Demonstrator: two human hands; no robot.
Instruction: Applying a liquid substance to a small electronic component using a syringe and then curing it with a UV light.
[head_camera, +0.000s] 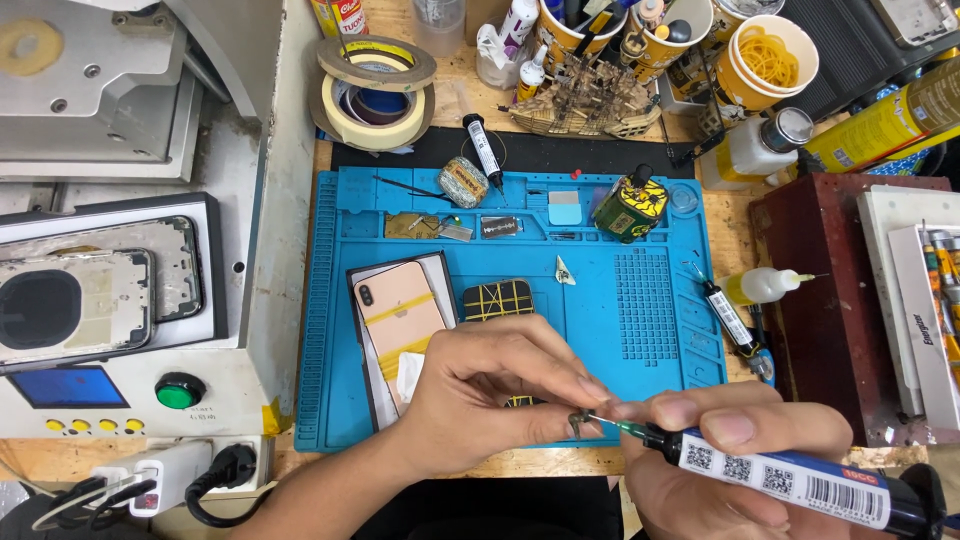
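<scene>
Grey machine (150, 200) fills the left side of the wooden surface (500, 465) — green button (180, 391) and small blue screen (68, 387) on its front, a bare phone frame (75, 300) lying on its plate. Blue work mat (640, 340) takes the centre. Dark red box (810, 290) stands just right of the mat. Tape rolls (375, 95) stacked behind the mat, near paper cups (765, 55) packed with tools and rubber bands. On the mat: a gold phone (395, 315) face down with yellow tape strips across it, beside it a dark phone back (498, 299) crossed with yellow tape, partly hidden by the left hand.

Left hand (480, 395) over the mat's front edge, fingers (590, 390) pinched together on a tiny metal part (578, 424) — what the part is, too small to tell. Right hand (720, 455) at lower right, fingers clamped round a glue syringe (790, 480), black body with a white label, its green needle tip (610, 423) touching the small part. Second similar syringe (730, 320) lies at the mat's right edge, near a small white squeeze bottle (765, 286). Third one (483, 148) lies at the mat's back edge.
</scene>
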